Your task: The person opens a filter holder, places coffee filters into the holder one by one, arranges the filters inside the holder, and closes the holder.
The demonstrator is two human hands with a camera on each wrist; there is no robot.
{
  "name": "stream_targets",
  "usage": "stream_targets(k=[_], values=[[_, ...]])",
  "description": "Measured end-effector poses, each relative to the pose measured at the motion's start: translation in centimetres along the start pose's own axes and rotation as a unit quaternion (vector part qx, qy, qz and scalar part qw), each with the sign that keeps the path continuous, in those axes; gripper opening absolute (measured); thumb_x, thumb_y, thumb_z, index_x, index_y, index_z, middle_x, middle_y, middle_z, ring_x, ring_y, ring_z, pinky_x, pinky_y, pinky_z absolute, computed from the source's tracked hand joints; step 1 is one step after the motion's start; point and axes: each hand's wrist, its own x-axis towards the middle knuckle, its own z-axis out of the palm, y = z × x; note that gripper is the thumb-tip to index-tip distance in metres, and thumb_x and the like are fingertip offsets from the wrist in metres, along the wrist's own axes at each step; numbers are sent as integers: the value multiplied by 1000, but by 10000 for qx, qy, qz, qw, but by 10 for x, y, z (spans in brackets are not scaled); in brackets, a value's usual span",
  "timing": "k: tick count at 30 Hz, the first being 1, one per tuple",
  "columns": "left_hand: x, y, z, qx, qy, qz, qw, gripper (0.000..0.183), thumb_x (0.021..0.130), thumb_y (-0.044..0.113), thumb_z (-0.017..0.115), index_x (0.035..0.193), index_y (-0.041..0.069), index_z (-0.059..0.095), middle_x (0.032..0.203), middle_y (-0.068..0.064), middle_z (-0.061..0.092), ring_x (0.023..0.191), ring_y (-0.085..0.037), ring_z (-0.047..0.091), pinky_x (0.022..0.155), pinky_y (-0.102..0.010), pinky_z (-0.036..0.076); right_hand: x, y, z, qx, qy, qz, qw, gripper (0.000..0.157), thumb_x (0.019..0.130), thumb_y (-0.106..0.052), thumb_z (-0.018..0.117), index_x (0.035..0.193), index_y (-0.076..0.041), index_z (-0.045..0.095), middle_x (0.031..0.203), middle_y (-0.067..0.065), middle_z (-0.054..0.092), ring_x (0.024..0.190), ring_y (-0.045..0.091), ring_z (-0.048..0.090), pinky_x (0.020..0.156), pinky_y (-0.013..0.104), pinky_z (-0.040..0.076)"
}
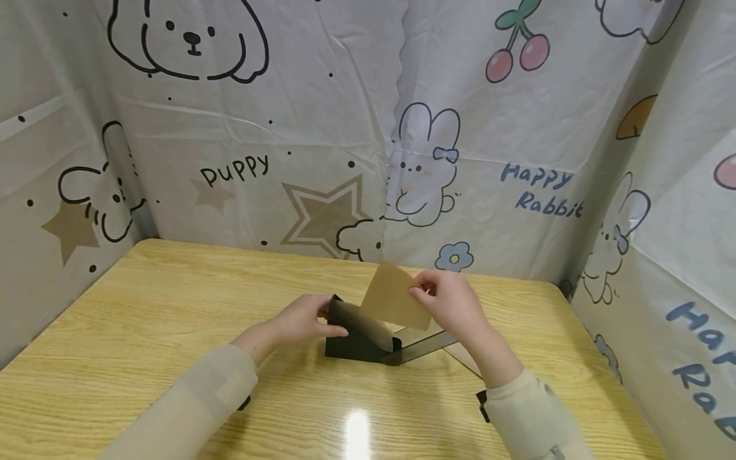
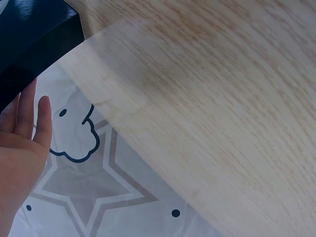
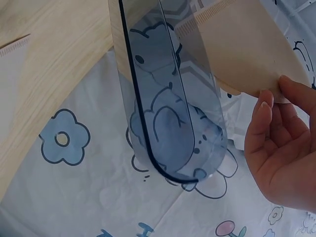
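My left hand (image 1: 293, 319) grips the back end of a black filter-paper box (image 1: 356, 338), thumb along its near side and fingers behind it. Its see-through lid (image 1: 422, 348) is swung open to the right; the right wrist view shows the smoky clear lid (image 3: 173, 103) with a rounded end. Above the box, my right hand (image 1: 454, 303) pinches a tan paper coffee filter (image 1: 397, 300) at one edge between thumb and fingers. That filter (image 3: 242, 44) has a crimped seam. In the left wrist view, the black box (image 2: 44, 44) covers part of my left hand (image 2: 22, 143).
Another pale filter (image 3: 10, 89) lies flat on the wooden table (image 1: 172, 306), partly hidden by the right arm in the head view. A printed curtain (image 1: 259, 115) hangs along the table's back and sides.
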Motion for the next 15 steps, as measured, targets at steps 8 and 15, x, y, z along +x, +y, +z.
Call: stream_targets(k=[8, 15], values=[[0, 2, 0, -9, -10, -178, 9998, 27, 81, 34, 73, 85, 16, 53, 94, 4, 65, 97, -16, 63, 85, -36, 51, 1, -3, 10, -93, -232, -38, 9997, 6, 86, -14, 67, 83, -11, 71, 76, 0, 66, 65, 10, 52, 58, 24, 43], [0, 3, 0, -9, 25, -257, 9997, 26, 81, 33, 73, 86, 15, 54, 95, 3, 65, 96, -16, 63, 84, -35, 51, 3, -6, 18, -106, -387, -29, 9992, 7, 87, -16, 66, 84, -12, 70, 74, -2, 65, 60, 9, 50, 56, 24, 42]])
